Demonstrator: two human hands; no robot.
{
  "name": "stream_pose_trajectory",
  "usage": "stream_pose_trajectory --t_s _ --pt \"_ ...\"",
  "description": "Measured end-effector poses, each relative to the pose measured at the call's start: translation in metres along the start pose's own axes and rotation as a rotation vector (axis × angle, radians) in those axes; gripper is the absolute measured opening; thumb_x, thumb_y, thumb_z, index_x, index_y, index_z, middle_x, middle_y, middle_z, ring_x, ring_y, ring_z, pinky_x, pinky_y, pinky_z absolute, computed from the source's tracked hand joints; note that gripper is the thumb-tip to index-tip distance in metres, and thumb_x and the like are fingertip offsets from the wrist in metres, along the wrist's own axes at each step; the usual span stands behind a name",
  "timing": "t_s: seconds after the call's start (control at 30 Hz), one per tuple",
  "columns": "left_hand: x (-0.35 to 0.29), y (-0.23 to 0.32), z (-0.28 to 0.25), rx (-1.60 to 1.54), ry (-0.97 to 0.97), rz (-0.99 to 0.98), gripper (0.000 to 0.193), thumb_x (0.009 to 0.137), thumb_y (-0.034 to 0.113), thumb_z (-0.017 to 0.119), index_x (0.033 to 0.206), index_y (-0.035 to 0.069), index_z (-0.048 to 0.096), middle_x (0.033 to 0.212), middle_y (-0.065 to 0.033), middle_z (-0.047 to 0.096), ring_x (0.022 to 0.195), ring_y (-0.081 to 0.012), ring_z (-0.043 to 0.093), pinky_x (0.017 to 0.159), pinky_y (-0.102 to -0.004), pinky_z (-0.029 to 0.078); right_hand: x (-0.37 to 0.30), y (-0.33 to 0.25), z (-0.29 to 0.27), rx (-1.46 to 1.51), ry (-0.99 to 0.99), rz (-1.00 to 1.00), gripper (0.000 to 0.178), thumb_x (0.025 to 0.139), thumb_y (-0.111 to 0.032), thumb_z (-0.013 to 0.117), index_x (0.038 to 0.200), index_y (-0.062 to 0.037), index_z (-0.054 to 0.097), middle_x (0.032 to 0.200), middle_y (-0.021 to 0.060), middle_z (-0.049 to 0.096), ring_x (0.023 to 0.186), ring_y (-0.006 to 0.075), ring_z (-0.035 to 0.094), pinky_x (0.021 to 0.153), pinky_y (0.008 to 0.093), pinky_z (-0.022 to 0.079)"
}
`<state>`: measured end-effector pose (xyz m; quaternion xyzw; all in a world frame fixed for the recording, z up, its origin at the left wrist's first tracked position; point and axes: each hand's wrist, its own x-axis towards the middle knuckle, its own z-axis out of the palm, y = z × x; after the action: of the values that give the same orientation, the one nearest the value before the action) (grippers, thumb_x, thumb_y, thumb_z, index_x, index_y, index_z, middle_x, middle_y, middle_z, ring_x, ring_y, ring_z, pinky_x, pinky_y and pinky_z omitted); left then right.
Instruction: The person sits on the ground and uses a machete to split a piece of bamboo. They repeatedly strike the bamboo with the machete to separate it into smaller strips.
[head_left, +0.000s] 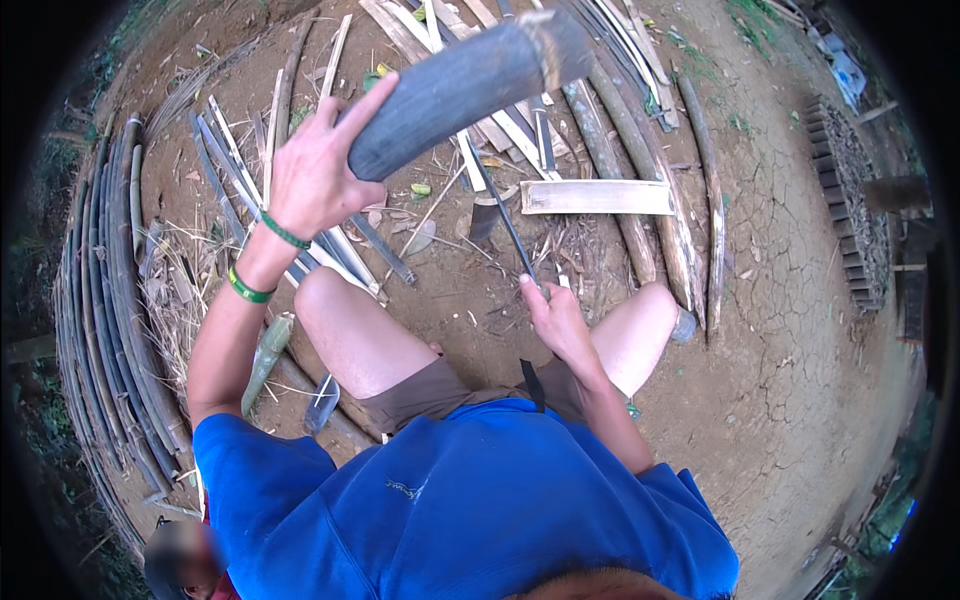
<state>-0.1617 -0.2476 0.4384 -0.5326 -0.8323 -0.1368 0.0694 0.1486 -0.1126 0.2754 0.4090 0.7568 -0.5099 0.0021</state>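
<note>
My left hand (322,170) is closed round the near end of a thick, dark bamboo section (455,98), raised at the upper middle and slanting up to the right. A pale ring marks the joint close to its far end. Between my knees, my right hand (560,318) grips a long knife (508,222). Its narrow dark blade points up and left toward the bamboo's underside; whether they touch, I cannot tell. A pale split bamboo piece (597,198) lies beyond my right hand, inner face up.
Bamboo poles (640,150) and split strips spread over the dirt ahead. A stack of long dark poles (105,300) runs along the left. Cut bamboo (268,355) lies by my left thigh. At lower left is another person (185,558); on the right, a stacked row (842,200).
</note>
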Motion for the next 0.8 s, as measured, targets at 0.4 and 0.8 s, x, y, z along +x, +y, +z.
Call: stream_pose_trajectory --t_s 0.4,0.8 --pt "-0.012 -0.073 0.151 -0.071 -0.273 -0.438 0.127 0.061 0.028 0.091 0.166 0.04 0.02 0.122 -0.0275 0.058 0.113 -0.0495 0.064 0.098 -0.0554 0.055 0.024 0.012 0.027 -0.131 -0.082 0.003 0.07 0.09 -0.057 0.073 0.096 0.0125 0.072 0.084 0.0349 0.071 0.09 0.0435 0.075 0.084 0.0507 0.056" --pt "-0.024 0.005 0.166 -0.516 0.099 0.251 0.029 0.088 0.01 0.079 0.113 0.001 0.07 0.106 -0.015 0.071 0.097 -0.033 0.071 0.08 -0.0401 0.057 0.049 0.013 0.039 -0.019 -0.187 0.038 0.051 0.088 -0.037 0.079 0.105 0.0095 0.071 0.077 0.0224 0.072 0.075 0.0309 0.073 0.074 0.0435 0.055"
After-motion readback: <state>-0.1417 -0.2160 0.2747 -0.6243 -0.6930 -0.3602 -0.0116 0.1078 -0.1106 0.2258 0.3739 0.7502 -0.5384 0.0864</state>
